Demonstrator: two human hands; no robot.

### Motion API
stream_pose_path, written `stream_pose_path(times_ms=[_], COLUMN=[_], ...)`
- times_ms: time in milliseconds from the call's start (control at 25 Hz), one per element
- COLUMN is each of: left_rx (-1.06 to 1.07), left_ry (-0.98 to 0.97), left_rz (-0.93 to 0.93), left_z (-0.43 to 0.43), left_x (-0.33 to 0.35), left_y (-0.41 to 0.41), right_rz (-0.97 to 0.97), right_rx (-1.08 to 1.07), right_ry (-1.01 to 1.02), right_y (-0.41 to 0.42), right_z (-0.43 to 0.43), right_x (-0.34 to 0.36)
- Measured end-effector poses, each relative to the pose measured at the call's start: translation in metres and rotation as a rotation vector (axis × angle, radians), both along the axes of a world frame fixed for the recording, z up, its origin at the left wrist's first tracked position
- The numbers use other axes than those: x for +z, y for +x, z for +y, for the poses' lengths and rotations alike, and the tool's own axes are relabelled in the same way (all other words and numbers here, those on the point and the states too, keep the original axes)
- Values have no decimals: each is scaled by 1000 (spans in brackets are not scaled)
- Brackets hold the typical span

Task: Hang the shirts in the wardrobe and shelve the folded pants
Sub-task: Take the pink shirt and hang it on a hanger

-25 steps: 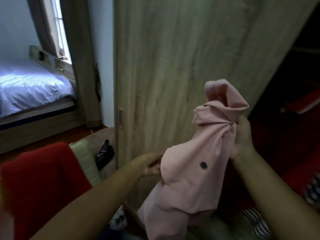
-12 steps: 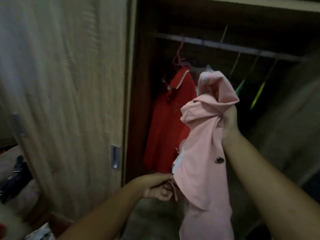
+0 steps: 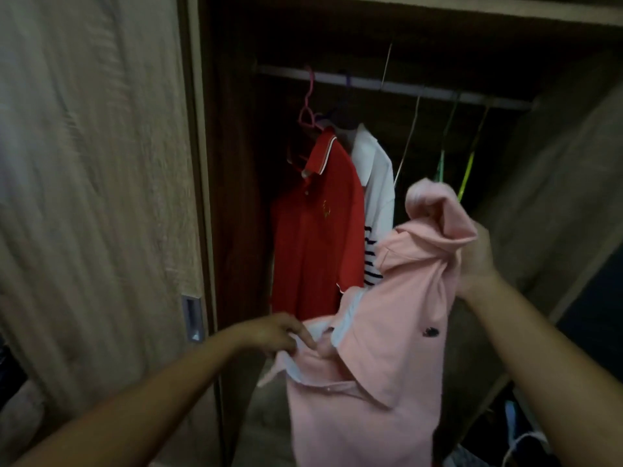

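Pink shirt (image 3: 397,315) held up in both hands before the open wardrobe (image 3: 232,163)

The room is dim; a pale wood-grain sliding door (image 3: 94,197) with a recessed metal handle (image 3: 193,318) fills the left, and the dark bay beside it has a rail (image 3: 387,85) across the top. A red polo (image 3: 317,237) on a pink hanger (image 3: 308,109) and a white striped shirt (image 3: 374,197) just beside it hang there, with bare green hangers (image 3: 445,143) further right. The right hand (image 3: 478,261) clutches the bunched top of the pink shirt, while the left hand (image 3: 273,335) has its fingers (image 3: 305,338) pinched on the white-lined edge lower down. A small dark emblem (image 3: 428,332) on the pink shirt and a gold one (image 3: 325,208) on the red polo are too small to read
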State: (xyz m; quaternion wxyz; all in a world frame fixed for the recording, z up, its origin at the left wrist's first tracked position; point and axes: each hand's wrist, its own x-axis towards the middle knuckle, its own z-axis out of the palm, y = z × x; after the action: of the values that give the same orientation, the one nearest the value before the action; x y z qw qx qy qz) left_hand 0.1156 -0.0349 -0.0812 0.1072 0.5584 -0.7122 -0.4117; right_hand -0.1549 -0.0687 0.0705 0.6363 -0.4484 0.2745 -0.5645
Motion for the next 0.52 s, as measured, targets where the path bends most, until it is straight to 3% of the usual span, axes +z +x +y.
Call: stream_pose_path(times_ms=[120,280,440,520], left_rx=[77,196,284,268], left_ry=[-296,-754,-858,-888], left_rz=[-143,-154,5,4], left_z=[-10,-14,-11,-12], left_x=[59,142,195,206], left_y=[31,44,36,32], right_rz=[108,314,491,531], right_rx=[48,16,-74,-256], right_ry=[-16,11,-155,-247], right_y=[-6,-12,3,15], right_z=[2,-17,-46,-65], right_x=[-7,-9,16,35])
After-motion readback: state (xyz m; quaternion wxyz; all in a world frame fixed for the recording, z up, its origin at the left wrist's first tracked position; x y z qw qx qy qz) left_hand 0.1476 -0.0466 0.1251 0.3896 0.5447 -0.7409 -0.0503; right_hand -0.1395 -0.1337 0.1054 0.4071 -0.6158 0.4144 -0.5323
